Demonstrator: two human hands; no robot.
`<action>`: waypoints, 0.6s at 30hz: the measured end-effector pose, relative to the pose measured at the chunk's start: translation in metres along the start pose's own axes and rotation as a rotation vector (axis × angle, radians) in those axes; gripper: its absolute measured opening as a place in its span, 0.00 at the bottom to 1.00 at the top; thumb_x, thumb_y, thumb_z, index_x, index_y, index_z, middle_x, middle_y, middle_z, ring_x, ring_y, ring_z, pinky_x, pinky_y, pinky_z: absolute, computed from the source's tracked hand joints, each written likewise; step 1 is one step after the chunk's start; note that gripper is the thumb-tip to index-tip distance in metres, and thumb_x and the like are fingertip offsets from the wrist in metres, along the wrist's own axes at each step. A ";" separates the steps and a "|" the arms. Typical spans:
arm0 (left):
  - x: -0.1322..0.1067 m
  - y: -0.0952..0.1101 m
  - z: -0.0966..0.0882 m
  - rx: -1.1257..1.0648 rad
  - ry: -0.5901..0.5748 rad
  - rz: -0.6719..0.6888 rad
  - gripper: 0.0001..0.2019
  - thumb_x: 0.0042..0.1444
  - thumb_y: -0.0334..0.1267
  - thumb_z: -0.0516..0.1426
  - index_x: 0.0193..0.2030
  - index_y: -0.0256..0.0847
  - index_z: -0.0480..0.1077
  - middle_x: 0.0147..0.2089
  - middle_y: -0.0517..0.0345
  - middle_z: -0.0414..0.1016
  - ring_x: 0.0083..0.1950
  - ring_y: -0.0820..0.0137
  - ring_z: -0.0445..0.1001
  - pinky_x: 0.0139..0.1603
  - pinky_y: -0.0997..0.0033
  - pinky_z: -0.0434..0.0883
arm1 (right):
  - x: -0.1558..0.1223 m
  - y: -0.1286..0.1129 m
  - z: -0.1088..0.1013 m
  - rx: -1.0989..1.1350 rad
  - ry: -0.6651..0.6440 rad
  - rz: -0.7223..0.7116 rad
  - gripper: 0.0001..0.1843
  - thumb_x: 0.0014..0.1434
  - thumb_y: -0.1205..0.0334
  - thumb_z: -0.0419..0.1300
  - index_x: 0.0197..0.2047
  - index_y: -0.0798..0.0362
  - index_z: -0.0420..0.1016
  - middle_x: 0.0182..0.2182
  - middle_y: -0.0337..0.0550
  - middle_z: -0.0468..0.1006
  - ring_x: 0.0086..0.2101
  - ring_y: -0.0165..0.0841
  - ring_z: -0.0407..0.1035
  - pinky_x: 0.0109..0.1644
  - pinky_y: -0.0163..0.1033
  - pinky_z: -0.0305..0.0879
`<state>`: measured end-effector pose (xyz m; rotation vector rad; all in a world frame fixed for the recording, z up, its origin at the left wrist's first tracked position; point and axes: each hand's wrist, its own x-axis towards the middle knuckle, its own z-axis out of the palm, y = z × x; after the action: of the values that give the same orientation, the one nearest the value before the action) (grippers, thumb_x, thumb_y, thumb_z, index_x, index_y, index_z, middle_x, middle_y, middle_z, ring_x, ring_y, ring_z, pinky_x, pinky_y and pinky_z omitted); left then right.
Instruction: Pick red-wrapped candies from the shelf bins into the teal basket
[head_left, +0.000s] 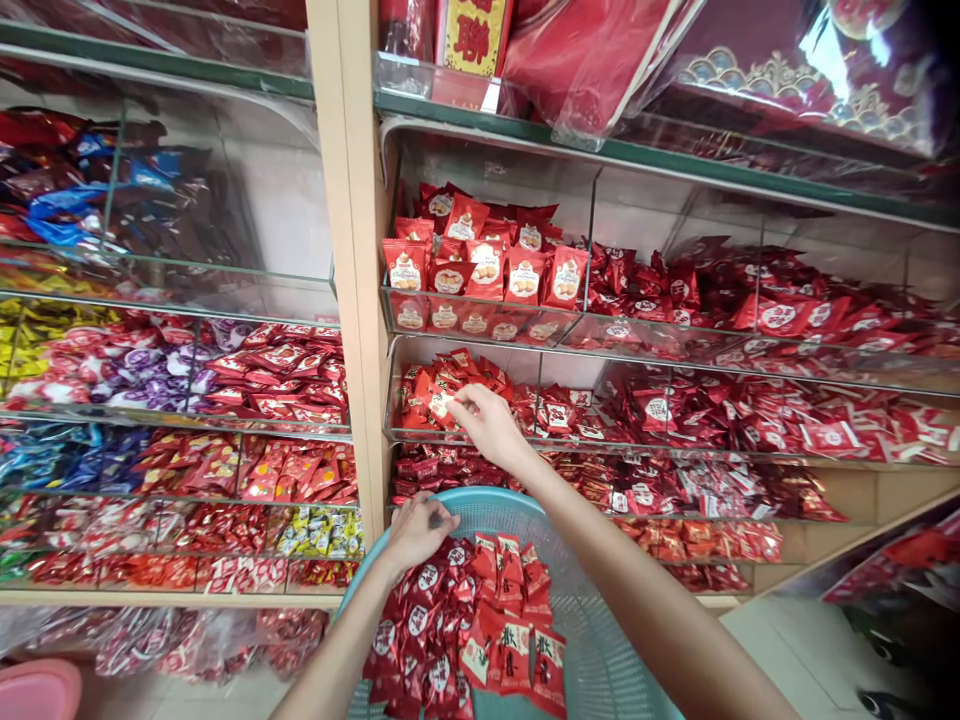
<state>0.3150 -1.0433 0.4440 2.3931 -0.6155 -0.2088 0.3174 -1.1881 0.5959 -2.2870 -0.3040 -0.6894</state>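
Observation:
My left hand [418,530] is closed round the far rim of a light blue plastic basket [600,640] and holds it up. Several red sweet packets [465,625] lie in the basket's left half. My right hand [487,422] reaches into a clear shelf bin [465,440] and pinches a small red and white packet [444,402] among the heap there. The bin is in the second row of the right-hand shelves.
Clear bins of red packets [750,300] fill the right-hand shelves. Bins of mixed coloured sweets [187,370] fill the left ones. A cream upright post [352,280] divides them. Red gift packs [585,50] lie on the top shelf. A pink tub [37,690] sits at bottom left.

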 end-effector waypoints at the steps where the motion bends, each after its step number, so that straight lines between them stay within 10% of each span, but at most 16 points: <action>1: 0.000 0.000 0.000 0.007 0.001 0.000 0.16 0.52 0.53 0.51 0.31 0.45 0.73 0.45 0.57 0.72 0.48 0.62 0.69 0.45 0.66 0.62 | -0.011 -0.001 -0.009 0.026 -0.003 -0.027 0.11 0.58 0.58 0.52 0.28 0.53 0.66 0.25 0.36 0.66 0.27 0.27 0.60 0.33 0.32 0.55; 18: 0.002 0.002 0.000 0.004 -0.003 0.005 0.16 0.52 0.53 0.52 0.29 0.46 0.73 0.47 0.58 0.70 0.48 0.63 0.69 0.51 0.60 0.61 | -0.167 0.063 -0.060 0.354 -0.488 0.433 0.07 0.57 0.59 0.53 0.34 0.54 0.67 0.28 0.38 0.69 0.29 0.28 0.63 0.34 0.34 0.59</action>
<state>0.3160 -1.0455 0.4455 2.3951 -0.6238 -0.2087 0.1805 -1.2774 0.5023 -2.0482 -0.1291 0.1405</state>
